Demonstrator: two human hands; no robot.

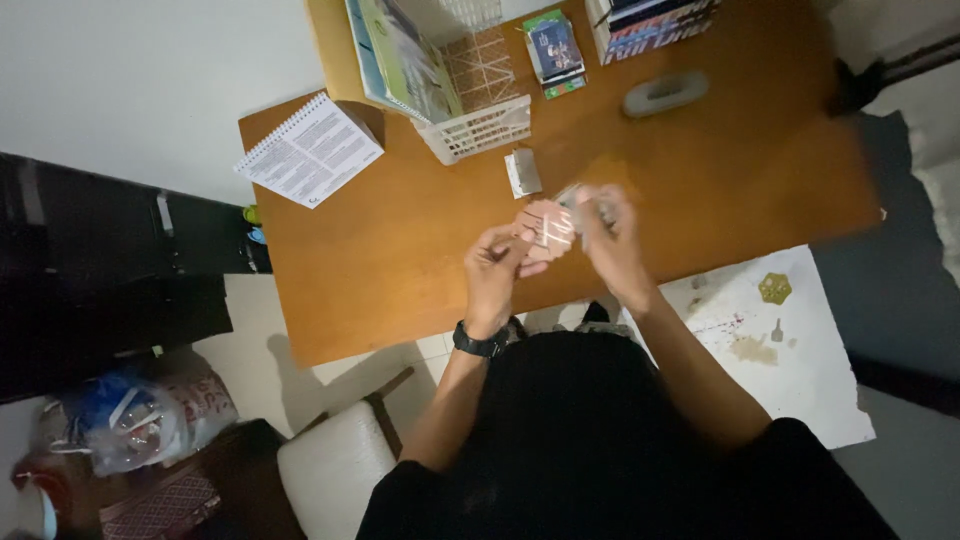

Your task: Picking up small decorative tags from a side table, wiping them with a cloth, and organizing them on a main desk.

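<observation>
the left hand (497,268) is raised above the wooden desk (400,250), fingers curled inward and pinching the near edge of a small pinkish round piece (543,226) that has pale stripes across it. a black wristwatch (478,342) sits on that wrist. the right hand (610,238) is just beside the left, fingers bent and pressed together around something small and clear or shiny at its fingertips (578,197); the blur makes it impossible to tell what that item is. the pinkish round piece sits between the two hands, touching the left fingers and meeting the right fingertips at its far edge.

just beyond the hands, a small white card or packet (522,172) lies flat on the desk. farther out from the left hand stands a white plastic basket (478,130) holding upright booklets (405,60), and off to that hand's outer side lies an open spiral notebook (310,150) hanging partly over the desk's edge. beyond the right hand rests a grey oblong object (665,93), with a small stack of cards (553,50) and a row of books (655,22) at the far edge. near the right forearm lies a stained white sheet (790,350) with a small yellow hexagon (774,288) on it.
</observation>
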